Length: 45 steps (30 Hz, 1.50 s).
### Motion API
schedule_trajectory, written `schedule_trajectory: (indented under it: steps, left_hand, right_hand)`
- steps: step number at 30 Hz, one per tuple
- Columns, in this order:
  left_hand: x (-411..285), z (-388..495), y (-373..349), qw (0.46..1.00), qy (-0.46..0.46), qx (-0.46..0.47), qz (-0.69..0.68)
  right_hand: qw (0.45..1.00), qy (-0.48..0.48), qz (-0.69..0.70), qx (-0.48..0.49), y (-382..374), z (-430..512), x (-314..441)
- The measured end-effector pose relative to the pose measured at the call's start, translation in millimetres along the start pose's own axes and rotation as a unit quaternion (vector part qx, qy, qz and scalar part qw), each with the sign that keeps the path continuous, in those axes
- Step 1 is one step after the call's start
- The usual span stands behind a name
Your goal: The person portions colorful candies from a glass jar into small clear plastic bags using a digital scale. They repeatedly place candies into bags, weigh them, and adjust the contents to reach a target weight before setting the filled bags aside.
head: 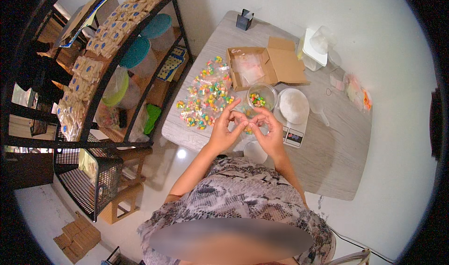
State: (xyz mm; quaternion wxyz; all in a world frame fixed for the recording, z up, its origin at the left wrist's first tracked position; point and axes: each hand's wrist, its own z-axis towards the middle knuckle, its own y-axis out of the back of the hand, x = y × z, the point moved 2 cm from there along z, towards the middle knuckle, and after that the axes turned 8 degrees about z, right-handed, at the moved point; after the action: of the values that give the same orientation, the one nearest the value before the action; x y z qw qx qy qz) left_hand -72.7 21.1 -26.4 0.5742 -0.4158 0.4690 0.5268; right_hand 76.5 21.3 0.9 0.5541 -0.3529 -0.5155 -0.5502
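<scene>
Both my hands meet above the near side of the grey wood-look table [336,159]. With thumb and index finger, my left hand [227,127] pinches the top of a small clear plastic bag [248,130]; my right hand [269,132] pinches it from the other side. Colourful small pieces show in the bag, partly hidden by the fingers. Just beyond the hands stands a round clear tub [261,94] with similar pieces inside. A white kitchen scale [294,124] with a round white bowl [294,105] on it sits to the right.
Filled small bags [207,93] are heaped on the left. An open cardboard box [265,66] holds clear bags. A white-lidded container [313,50] stands by the wall. Near my body lies a round whitish lid or dish [255,152]. A black shelf rack [129,36] with packets and tubs rises left.
</scene>
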Motion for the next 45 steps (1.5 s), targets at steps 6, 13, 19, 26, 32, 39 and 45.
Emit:
schedule_trajectory:
  steps: [6,13,19,26,32,39,45]
  left_hand:
    - [1.9,-16.6,25.7,0.985,0.031,0.058,0.160]
    - [16.9,-43.1,49.4,0.977,0.088,0.077,0.176]
    - [49.0,-32.1,87.8,0.986,0.133,-0.062,0.076]
    - [76.5,21.2,109.2,0.982,0.103,-0.091,0.127]
    - [58.2,23.4,93.7,0.949,0.044,-0.115,0.291]
    - [57.9,-6.8,38.8,0.947,0.002,0.001,0.322]
    - [77.9,-19.7,-1.5,0.913,-0.039,0.117,0.388]
  right_hand:
    - [0.997,-0.002,-0.055,0.061,0.0,-8.7,-6.5]
    - [0.985,-0.085,-0.005,0.151,-23.5,-22.6,-32.0]
    - [0.991,-0.093,0.000,0.101,-20.7,-21.0,-46.7]
    - [0.985,-0.097,-0.078,0.118,-2.0,-29.0,-63.2]
    - [0.976,-0.128,-0.128,0.118,2.1,-38.1,-75.1]
    - [0.940,-0.100,-0.320,0.061,4.0,-37.6,-88.6]
    - [0.948,-0.048,-0.315,0.017,-2.5,-35.9,-100.7]
